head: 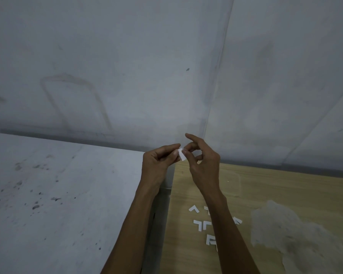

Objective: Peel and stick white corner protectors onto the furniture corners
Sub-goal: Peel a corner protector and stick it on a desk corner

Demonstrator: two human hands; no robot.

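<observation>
A small white corner protector (182,155) is pinched between both hands, raised in front of the wall above the near corner of the wooden table. My left hand (159,165) grips its left side with thumb and forefinger. My right hand (201,163) touches its right edge with thumb and fingertips, the index finger lifted. Several more white L-shaped corner protectors (201,224) lie loose on the wooden table (275,186), partly hidden by my right forearm.
A white, stained furniture top (57,194) fills the left side, its right edge beside a gap next to the wooden table. A crumpled clear plastic bag (297,238) lies at the right. Grey walls meet in a corner behind.
</observation>
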